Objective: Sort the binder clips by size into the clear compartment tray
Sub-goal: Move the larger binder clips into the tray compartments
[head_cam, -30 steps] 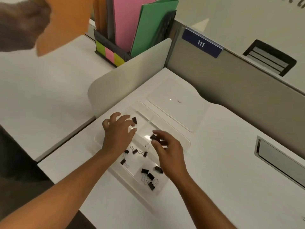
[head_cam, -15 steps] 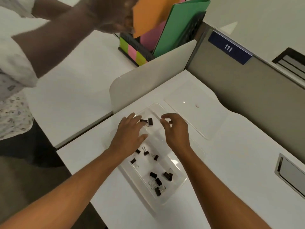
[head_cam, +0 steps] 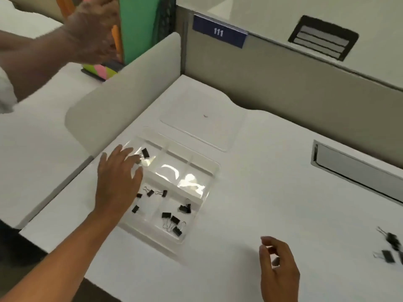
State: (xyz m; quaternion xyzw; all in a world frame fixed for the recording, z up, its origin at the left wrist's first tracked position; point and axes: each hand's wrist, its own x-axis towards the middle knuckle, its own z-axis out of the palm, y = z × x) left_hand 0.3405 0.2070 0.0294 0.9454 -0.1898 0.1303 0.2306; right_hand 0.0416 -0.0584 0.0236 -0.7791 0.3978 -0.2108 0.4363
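Plainly, the first risk sits at the far left, where another person's blurred hand point(head_cam: 91, 29) is busy among the coloured folders point(head_cam: 139, 25) in a rack beyond the low white divider point(head_cam: 122, 94); a folder tipping over that divider would land on the work.

Next comes the left hand point(head_cam: 117, 182), its fingers spread flat and holding nothing, lying over the left edge of the clear plastic compartment tray point(head_cam: 214, 168). Its fingertips reach close to a medium black binder clip point(head_cam: 145, 153) in the far-left compartment. A push from that palm could, I think, slide the light tray on the smooth white desk point(head_cam: 272, 171) and jumble the clips.

The small black clips point(head_cam: 150, 192) lie in the middle-left compartment, and the larger black clips point(head_cam: 174, 221) are heaped in the near one with wire handles crossing; they may snag and come up together.

The right hand point(head_cam: 278, 264) hovers off the tray, fingers loosely curled and empty. Further right, loose black clips point(head_cam: 389, 249) lie unsorted near the picture's edge, too blurred to size, so one could be misjudged or knocked off the desk.
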